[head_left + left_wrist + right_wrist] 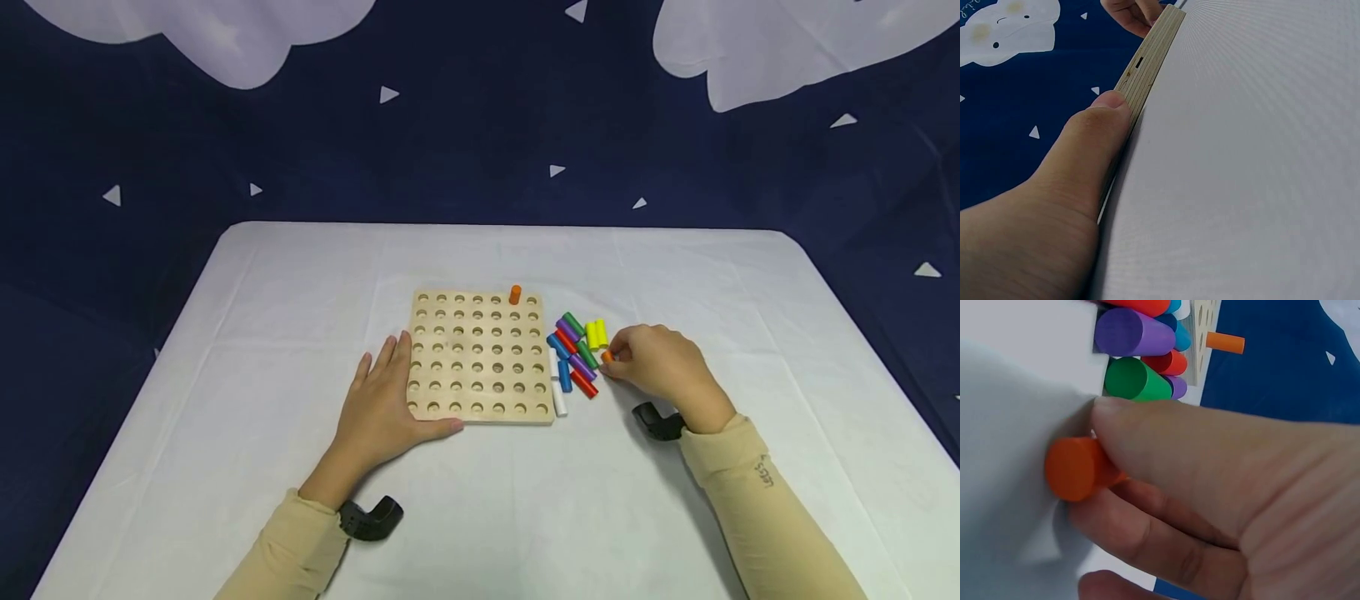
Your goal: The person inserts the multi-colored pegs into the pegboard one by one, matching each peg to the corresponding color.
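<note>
A square wooden pegboard (468, 358) with rows of round holes lies on the table. One orange peg (515, 295) stands upright in its far row, towards the right. My left hand (378, 412) rests against the board's left side with fingers extended, its thumb (1107, 119) along the front edge. Just right of the loose pegs, my right hand (660, 362) pinches a second orange peg (1075, 469) between thumb and fingers, low over the cloth. In the right wrist view, a green peg (1132, 379) and a purple peg (1125, 331) lie close to the thumb.
Loose pegs lie along the board's right side: two yellow pegs (596, 335), several in blue, red, green and purple, and a white peg (559, 400) near the front corner. White cloth (300, 292) covers the table. A dark blue curtain (465, 133) hangs behind.
</note>
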`<state>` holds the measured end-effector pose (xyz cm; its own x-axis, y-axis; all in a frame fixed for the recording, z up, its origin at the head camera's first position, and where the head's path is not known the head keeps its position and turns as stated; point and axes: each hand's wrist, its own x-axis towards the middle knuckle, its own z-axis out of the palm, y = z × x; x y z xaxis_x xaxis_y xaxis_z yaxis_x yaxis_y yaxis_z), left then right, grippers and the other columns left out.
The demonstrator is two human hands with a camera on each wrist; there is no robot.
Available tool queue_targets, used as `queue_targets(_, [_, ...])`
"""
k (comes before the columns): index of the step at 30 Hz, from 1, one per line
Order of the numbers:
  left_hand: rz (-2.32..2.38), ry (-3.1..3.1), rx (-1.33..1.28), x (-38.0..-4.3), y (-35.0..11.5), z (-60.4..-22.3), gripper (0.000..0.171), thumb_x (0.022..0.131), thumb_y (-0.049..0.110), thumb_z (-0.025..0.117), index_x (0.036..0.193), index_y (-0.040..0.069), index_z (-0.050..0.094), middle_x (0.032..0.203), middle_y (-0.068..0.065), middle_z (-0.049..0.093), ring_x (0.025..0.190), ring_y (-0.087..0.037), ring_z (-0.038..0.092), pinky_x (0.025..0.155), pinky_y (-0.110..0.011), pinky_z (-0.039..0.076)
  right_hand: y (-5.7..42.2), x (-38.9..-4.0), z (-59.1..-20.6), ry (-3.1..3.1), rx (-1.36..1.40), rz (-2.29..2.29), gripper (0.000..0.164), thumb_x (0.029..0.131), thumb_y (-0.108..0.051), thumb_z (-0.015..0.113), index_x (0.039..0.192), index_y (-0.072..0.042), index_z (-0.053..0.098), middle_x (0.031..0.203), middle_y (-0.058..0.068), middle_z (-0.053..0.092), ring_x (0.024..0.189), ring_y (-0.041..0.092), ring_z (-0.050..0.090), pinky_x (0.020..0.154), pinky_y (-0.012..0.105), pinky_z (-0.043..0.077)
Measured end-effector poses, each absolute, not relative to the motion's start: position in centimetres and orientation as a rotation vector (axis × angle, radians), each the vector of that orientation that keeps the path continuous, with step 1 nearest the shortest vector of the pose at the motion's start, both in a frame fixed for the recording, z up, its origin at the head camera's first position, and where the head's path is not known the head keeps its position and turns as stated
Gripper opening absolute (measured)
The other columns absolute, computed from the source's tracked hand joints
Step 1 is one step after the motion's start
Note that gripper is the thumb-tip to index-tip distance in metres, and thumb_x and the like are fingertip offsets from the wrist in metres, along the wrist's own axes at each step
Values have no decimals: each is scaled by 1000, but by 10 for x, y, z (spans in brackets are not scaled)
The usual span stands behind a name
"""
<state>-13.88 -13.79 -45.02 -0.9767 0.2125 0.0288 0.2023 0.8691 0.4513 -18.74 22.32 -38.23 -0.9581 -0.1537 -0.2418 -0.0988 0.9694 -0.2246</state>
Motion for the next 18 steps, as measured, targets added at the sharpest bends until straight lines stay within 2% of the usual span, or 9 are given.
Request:
queue_targets(6, [734,3011,323,-139,-137,-450,146,58,88,68,158,0,9,165,-18,18,155,-32,14,127,-50,5,222,-186,-381,2870,-192,-295,32,82,-31,80,99,-5,73,88,5,73,75,22,62,62,36,48])
queue_targets(13, [726,2997,307,-139,-138,-450,146,58,88,67,159,1,8,166,-16,16,155,-30,13,127,-48,3,224,-186,-376,2927,-237,-313,24,86,-28,76,95,-6,72,80,3,69,70,20,59,58,31,44])
queue_targets(18, [726,2995,306,-139,-137,-450,146,58,88,68,159,1,8,165,-16,17,155,-30,13,127,-48,3,228,-190,-373,2971,-230,-394,24,85,-28,75,96,-7,71,86,5,72,72,22,61,58,30,44])
